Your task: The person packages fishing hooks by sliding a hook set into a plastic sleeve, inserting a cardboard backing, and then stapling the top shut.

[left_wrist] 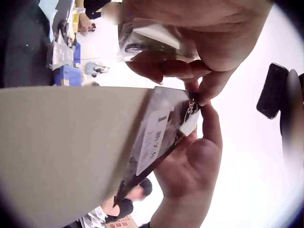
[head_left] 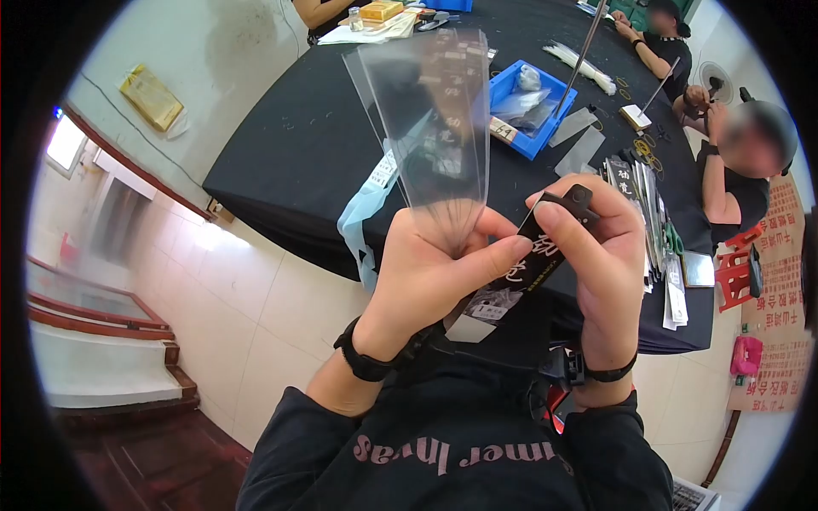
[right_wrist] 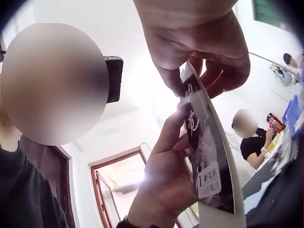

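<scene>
My left hand grips the gathered lower ends of several clear plastic sleeves, which fan upward over the table. Between my two hands is a black packaging card with white characters and a tab at its top. My right hand pinches that card near the tab, thumb on its face. The left thumb and a fingertip meet the card's edge. Lower on the card a white label shows in the right wrist view. In the left wrist view the pale back of a card fills the lower left.
A blue bin with clear bags stands beyond my hands on the black-covered table. Stacked black packets lie at right, and a light blue strip at left. An upright rod on a white block stands farther back. Other people sit around the table.
</scene>
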The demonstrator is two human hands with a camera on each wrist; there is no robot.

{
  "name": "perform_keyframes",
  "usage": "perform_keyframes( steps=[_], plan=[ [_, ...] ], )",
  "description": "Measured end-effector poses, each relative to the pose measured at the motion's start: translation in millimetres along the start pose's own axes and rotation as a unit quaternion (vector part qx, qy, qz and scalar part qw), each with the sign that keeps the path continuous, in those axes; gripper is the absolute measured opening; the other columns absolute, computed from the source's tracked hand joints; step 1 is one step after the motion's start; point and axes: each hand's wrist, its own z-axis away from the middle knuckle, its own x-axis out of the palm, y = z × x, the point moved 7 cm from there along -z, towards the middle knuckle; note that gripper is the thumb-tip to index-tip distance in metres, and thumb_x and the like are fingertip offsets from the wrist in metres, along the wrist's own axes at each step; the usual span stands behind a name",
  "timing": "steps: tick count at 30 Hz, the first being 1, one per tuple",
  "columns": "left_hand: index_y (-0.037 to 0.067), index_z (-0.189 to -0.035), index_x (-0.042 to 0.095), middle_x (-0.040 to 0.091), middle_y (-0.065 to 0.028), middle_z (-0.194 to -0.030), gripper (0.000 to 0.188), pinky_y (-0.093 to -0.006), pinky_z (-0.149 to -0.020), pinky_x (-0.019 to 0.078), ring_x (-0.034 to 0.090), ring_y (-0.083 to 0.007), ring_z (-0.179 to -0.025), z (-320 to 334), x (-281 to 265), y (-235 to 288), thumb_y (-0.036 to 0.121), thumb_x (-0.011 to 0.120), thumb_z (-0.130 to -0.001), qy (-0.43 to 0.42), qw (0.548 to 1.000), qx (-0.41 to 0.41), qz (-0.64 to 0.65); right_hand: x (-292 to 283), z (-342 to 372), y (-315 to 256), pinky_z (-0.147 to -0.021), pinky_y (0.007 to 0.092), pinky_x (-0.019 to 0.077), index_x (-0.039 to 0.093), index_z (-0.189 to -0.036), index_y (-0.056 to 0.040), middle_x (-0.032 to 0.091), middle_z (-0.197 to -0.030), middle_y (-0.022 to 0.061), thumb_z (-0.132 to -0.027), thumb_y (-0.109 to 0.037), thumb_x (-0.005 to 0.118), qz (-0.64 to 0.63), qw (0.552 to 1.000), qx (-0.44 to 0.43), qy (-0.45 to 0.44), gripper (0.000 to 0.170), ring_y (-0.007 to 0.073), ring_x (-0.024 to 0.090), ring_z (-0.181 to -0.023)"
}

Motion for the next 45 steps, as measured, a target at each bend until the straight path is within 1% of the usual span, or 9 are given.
perform_keyframes(
  steps=[10,13,18,22,25,31,41,43,45],
  plan=[
    [-0.002,-0.088,0.064,0.063,0.0004,-0.072,0.01,-0.0162,-0.054,0.037,0.052,-0.0018,-0.06,-2,4,-18,0.002,0.072,-0.083,-0.01,0.998,-0.048,0.024,-8,-5,17,-0.065,0.0184,0.0425,0.063,-0.085,-0.0006,0.062,-0.078,-0.0009,-0.083,-0.003,0.069,-0.058,0.998,0.028,0.017,0.007,0.0044,0.057,-0.071],
    [-0.003,-0.085,0.067,0.059,0.0022,-0.061,0.011,-0.0171,-0.046,0.0304,0.045,0.0007,-0.05,-3,6,-24,0.005,0.073,-0.081,-0.018,0.997,-0.057,0.039,-14,-8,17,-0.065,0.0183,0.0421,0.063,-0.085,-0.0009,0.062,-0.078,-0.001,-0.083,-0.005,0.068,-0.052,0.998,-0.001,0.033,0.007,0.0044,0.057,-0.072],
    [-0.003,-0.085,0.066,0.064,-0.0003,-0.067,0.011,-0.0169,-0.049,0.0366,0.052,-0.0018,-0.055,-4,5,-36,0.006,0.073,-0.081,0.003,0.992,-0.095,0.079,-16,-11,27,-0.065,0.0179,0.0422,0.065,-0.087,-0.0004,0.062,-0.078,-0.0014,-0.084,-0.007,0.069,-0.061,0.996,0.021,0.055,0.009,0.0039,0.057,-0.071],
    [-0.003,-0.086,0.066,0.066,-0.002,-0.071,0.011,-0.0169,-0.053,0.0409,0.056,-0.0034,-0.06,-9,-2,-42,0.006,0.072,-0.082,0.017,0.994,-0.096,0.047,-23,-14,46,-0.061,0.0158,0.04,0.066,-0.089,-0.001,0.064,-0.077,-0.002,-0.083,-0.016,0.075,-0.072,0.991,0.079,0.079,0.018,0.0018,0.055,-0.067],
    [-0.003,-0.087,0.066,0.067,-0.0037,-0.075,0.01,-0.019,-0.059,0.0463,0.06,-0.0051,-0.065,-12,-7,-51,0.007,0.07,-0.084,0.044,0.993,-0.1,0.051,-35,-21,61,-0.055,0.0153,0.0345,0.067,-0.084,-0.0017,0.061,-0.07,-0.003,-0.081,-0.023,0.077,0.002,0.993,0.088,0.082,0.024,0.0002,0.05,-0.062],
    [-0.003,-0.089,0.066,0.068,-0.0043,-0.079,0.012,-0.0196,-0.06,0.0472,0.061,-0.0061,-0.068,-19,-7,-62,0.007,0.07,-0.085,0.034,0.993,-0.105,0.048,-50,-30,74,-0.048,0.0176,0.0302,0.069,-0.077,-0.0006,0.058,-0.063,-0.0044,-0.08,-0.029,0.078,0.081,0.988,0.109,0.072,0.03,-0.0003,0.045,-0.056],
    [-0.003,-0.089,0.066,0.068,-0.0046,-0.08,0.012,-0.0197,-0.062,0.0477,0.061,-0.0061,-0.069,-20,-6,-63,0.008,0.071,-0.085,0.031,0.993,-0.098,0.063,-47,-34,71,-0.045,0.0172,0.028,0.069,-0.086,0.0002,0.061,-0.068,-0.0033,-0.078,-0.024,0.079,0.089,0.99,0.08,0.075,0.028,-0.0003,0.044,-0.054],
    [-0.003,-0.088,0.066,0.068,-0.0047,-0.079,0.012,-0.0199,-0.061,0.0476,0.061,-0.0063,-0.068,-19,-6,-64,0.007,0.07,-0.085,0.033,0.992,-0.104,0.058,-34,-34,70,-0.048,0.0178,0.0303,0.068,-0.087,-0.0006,0.06,-0.069,-0.0045,-0.079,-0.02,0.078,0.035,0.993,0.114,0.024,0.024,0.0,0.046,-0.056],
    [-0.003,-0.088,0.066,0.068,-0.0046,-0.078,0.012,-0.0198,-0.061,0.0475,0.061,-0.0063,-0.068,-19,-6,-63,0.007,0.07,-0.085,0.032,0.993,-0.105,0.053,-31,-36,69,-0.05,0.0177,0.0315,0.068,-0.086,-0.0013,0.059,-0.069,-0.005,-0.079,-0.018,0.078,0.028,0.995,0.09,0.015,0.021,0.0,0.047,-0.058]
  ],
)
